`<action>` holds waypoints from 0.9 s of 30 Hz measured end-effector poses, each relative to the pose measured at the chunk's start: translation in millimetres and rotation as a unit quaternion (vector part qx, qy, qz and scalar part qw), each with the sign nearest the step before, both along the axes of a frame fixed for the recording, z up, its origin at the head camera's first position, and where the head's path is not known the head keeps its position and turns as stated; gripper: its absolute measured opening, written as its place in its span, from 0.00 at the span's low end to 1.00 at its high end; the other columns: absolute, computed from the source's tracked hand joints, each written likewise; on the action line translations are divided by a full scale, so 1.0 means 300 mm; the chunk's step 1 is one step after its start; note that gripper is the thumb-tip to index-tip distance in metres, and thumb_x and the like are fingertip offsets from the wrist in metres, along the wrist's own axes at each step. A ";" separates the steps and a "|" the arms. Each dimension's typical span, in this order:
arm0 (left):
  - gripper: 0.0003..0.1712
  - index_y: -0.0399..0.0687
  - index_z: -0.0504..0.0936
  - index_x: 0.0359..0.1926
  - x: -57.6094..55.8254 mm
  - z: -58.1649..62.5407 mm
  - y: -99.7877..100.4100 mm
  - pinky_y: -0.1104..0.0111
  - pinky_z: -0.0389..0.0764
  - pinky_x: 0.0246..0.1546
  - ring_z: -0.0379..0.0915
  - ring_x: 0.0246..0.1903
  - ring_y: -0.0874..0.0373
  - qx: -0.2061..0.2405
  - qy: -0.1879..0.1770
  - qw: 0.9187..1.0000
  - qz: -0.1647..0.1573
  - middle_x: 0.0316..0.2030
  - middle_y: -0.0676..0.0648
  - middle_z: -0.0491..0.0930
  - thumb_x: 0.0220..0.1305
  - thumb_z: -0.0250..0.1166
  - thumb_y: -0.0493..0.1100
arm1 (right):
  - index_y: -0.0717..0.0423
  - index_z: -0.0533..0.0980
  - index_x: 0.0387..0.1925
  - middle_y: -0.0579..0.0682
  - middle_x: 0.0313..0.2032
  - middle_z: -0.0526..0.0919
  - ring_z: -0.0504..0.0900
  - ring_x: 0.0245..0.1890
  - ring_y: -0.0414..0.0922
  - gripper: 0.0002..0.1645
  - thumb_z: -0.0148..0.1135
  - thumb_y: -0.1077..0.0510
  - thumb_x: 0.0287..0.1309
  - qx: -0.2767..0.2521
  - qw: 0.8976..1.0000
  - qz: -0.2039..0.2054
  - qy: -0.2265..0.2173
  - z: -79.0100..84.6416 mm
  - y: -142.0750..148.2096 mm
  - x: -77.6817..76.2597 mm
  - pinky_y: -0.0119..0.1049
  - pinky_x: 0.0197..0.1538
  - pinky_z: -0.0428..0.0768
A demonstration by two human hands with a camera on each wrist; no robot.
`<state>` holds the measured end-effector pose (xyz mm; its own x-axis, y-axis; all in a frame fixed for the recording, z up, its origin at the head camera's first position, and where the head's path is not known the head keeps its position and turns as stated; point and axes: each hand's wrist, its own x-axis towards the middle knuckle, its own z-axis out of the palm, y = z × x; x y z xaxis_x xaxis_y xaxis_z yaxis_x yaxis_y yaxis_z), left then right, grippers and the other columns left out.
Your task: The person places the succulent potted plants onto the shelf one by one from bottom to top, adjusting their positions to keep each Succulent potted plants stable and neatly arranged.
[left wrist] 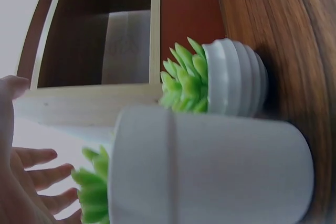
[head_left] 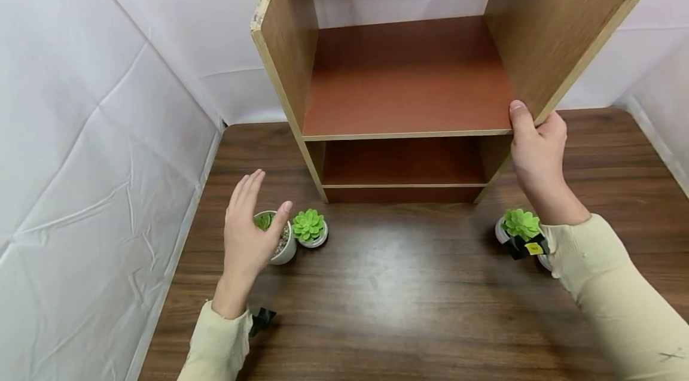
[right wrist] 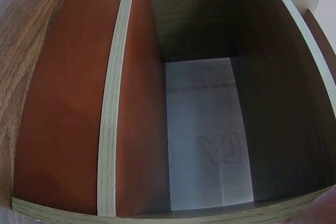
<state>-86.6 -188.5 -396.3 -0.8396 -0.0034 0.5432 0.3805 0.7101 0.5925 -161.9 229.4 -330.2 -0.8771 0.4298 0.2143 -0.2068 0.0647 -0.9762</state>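
My right hand (head_left: 540,157) grips the right side panel of a wooden shelf unit (head_left: 409,76), thumb inside and fingers outside. The unit stands upright at the back of the table, with reddish-brown shelf boards. My left hand (head_left: 249,243) is held above the table with its fingers extended and the thumb spread. Partly behind it in the head view is a tall white pot (head_left: 285,249) with a green succulent and pebbles. Beside that pot sits a small ribbed white pot with a bright green succulent (head_left: 309,225); both pots (left wrist: 215,166) show large in the left wrist view.
Another small potted succulent (head_left: 520,224) stands on the right, partly hidden by my right sleeve and wrist strap. White cloth walls (head_left: 97,130) enclose the dark wood table (head_left: 387,297) at the left, back and right.
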 end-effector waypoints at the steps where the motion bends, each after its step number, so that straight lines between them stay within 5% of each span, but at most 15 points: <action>1: 0.37 0.41 0.70 0.68 0.006 -0.003 -0.010 0.43 0.54 0.63 0.55 0.68 0.48 0.004 0.002 1.000 -0.002 0.66 0.43 0.69 0.63 0.66 0.52 | 0.57 0.80 0.43 0.46 0.31 0.84 0.82 0.33 0.39 0.11 0.59 0.54 0.67 0.002 1.000 -0.001 -0.002 -0.001 -0.002 0.001 0.29 0.40 0.74; 9: 0.33 0.51 0.69 0.70 0.047 -0.015 -0.059 0.51 0.59 0.64 0.59 0.67 0.54 0.103 -0.056 0.993 -0.020 0.66 0.50 0.68 0.65 0.65 0.45 | 0.59 0.80 0.46 0.48 0.33 0.85 0.82 0.36 0.41 0.13 0.60 0.55 0.67 -0.035 0.999 0.014 0.014 -0.003 -0.008 0.001 0.30 0.44 0.74; 17: 0.30 0.38 0.70 0.68 0.061 -0.035 -0.090 0.51 0.58 0.63 0.61 0.65 0.52 0.186 -0.092 0.978 -0.032 0.64 0.43 0.71 0.64 0.62 0.34 | 0.59 0.80 0.46 0.49 0.36 0.84 0.80 0.39 0.42 0.14 0.63 0.54 0.65 -0.068 0.997 0.007 0.028 0.008 -0.009 0.003 0.30 0.46 0.72; 27: 0.44 0.41 0.61 0.72 0.080 -0.094 -0.128 0.49 0.50 0.67 0.53 0.68 0.44 0.276 -0.148 0.942 -0.121 0.68 0.38 0.63 0.55 0.66 0.26 | 0.59 0.80 0.45 0.48 0.35 0.84 0.80 0.41 0.42 0.14 0.64 0.54 0.65 -0.090 0.996 0.003 0.019 0.030 -0.006 0.000 0.28 0.48 0.70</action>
